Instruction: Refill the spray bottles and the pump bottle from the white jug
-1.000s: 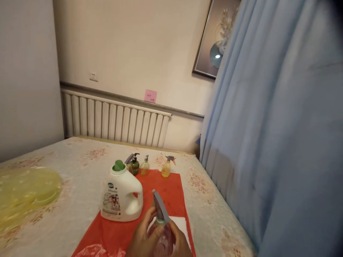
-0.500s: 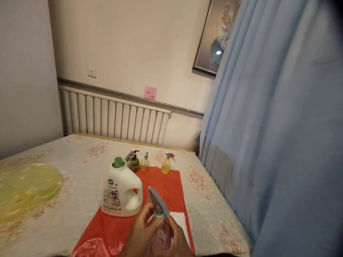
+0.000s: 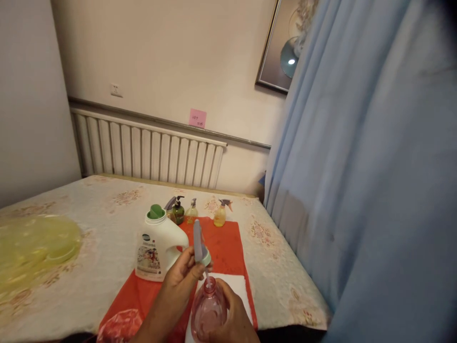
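In my left hand [image 3: 183, 276] is a grey spray trigger head [image 3: 198, 245] with a pale green collar, held tilted just above a pink see-through bottle [image 3: 209, 312]. The thin dip tube [image 3: 207, 275] runs from the collar down into the bottle's open neck. My right hand [image 3: 235, 314] is wrapped round the bottle's right side and lower part. Close by on the left stands a large white jug [image 3: 160, 247] with a handle and a green cap [image 3: 156, 211]; my left hand is in front of its lower right side.
A red cloth [image 3: 221, 243] and a white sheet [image 3: 233, 286] lie beneath. Behind the jug stand a dark green pump bottle [image 3: 178, 213], a pale bottle [image 3: 192, 212] and a yellow spray bottle [image 3: 220, 215]. A yellow translucent basin [image 3: 39, 243] is at left, a blue curtain [image 3: 332, 166] at right.
The spray head has come off the bottle's neck and been lifted up and left in my left hand, turning upright. My right hand still holds the bottle. The view has shifted slightly.
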A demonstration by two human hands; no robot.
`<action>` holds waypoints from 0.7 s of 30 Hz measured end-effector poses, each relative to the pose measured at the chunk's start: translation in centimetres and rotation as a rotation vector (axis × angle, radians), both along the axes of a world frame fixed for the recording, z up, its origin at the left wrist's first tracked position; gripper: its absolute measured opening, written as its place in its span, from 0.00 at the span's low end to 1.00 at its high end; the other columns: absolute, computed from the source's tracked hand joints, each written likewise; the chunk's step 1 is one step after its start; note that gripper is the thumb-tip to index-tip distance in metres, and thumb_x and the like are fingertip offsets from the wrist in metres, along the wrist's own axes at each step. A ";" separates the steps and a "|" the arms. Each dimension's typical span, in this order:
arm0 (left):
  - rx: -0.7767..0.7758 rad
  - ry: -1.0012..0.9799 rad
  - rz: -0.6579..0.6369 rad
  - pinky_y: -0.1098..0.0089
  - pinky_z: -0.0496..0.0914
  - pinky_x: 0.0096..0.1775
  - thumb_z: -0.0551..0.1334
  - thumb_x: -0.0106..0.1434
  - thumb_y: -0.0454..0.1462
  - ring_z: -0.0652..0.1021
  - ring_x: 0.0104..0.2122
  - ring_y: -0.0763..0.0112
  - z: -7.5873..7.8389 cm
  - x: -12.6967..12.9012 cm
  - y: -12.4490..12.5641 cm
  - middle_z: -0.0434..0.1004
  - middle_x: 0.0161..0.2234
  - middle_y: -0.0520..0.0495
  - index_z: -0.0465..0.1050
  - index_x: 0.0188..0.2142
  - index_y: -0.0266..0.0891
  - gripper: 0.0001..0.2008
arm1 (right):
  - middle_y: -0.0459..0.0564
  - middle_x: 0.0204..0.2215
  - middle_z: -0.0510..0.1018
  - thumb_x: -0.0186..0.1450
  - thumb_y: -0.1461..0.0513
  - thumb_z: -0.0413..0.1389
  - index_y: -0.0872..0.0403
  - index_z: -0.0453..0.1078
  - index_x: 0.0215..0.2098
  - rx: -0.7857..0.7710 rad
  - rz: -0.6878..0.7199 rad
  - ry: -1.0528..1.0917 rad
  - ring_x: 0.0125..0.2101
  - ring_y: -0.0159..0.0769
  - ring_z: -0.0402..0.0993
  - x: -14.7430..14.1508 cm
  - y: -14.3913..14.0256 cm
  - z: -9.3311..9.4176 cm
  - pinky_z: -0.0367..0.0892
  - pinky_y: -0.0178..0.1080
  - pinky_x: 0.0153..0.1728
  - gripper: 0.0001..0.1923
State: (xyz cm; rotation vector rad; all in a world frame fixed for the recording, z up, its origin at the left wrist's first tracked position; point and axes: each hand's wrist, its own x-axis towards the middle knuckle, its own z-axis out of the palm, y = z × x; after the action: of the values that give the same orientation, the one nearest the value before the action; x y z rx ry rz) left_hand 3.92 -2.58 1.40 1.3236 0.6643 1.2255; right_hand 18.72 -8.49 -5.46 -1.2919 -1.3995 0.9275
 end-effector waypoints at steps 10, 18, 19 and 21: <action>0.125 0.187 -0.240 0.69 0.72 0.37 0.59 0.65 0.41 0.77 0.30 0.68 0.8 -1.3 0.6 0.75 0.28 0.53 0.71 0.41 0.41 0.07 | 0.49 0.43 0.79 0.38 0.72 0.67 0.54 0.68 0.46 -0.005 -0.006 -0.004 0.43 0.45 0.75 -0.2 -0.1 0.2 0.70 0.39 0.46 0.36; 0.125 0.140 -0.144 0.68 0.73 0.37 0.60 0.65 0.42 0.78 0.30 0.66 0.7 -2.1 1.0 0.77 0.29 0.50 0.73 0.40 0.40 0.09 | 0.49 0.43 0.79 0.39 0.67 0.69 0.53 0.68 0.48 -0.020 -0.007 -0.078 0.42 0.45 0.75 -0.1 0.2 0.0 0.71 0.39 0.45 0.37; 0.102 0.091 -0.086 0.67 0.74 0.38 0.60 0.65 0.43 0.78 0.31 0.66 0.5 -2.2 1.1 0.78 0.30 0.50 0.73 0.42 0.40 0.11 | 0.49 0.43 0.79 0.40 0.66 0.69 0.53 0.69 0.48 -0.013 -0.012 -0.085 0.41 0.45 0.75 -0.2 0.2 0.1 0.71 0.39 0.45 0.36; 0.064 0.040 -0.037 0.67 0.75 0.39 0.61 0.64 0.45 0.79 0.31 0.67 0.1 -2.4 1.4 0.80 0.34 0.48 0.73 0.45 0.39 0.15 | 0.49 0.43 0.79 0.40 0.66 0.69 0.52 0.69 0.47 0.004 -0.022 -0.093 0.42 0.45 0.75 -0.3 0.3 0.2 0.71 0.40 0.46 0.35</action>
State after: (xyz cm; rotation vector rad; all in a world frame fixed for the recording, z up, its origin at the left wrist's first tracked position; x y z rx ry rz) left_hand 1.49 -1.20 1.46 1.4103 0.6305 1.2020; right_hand 18.42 -8.22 -5.27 -1.3593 -1.4548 0.8586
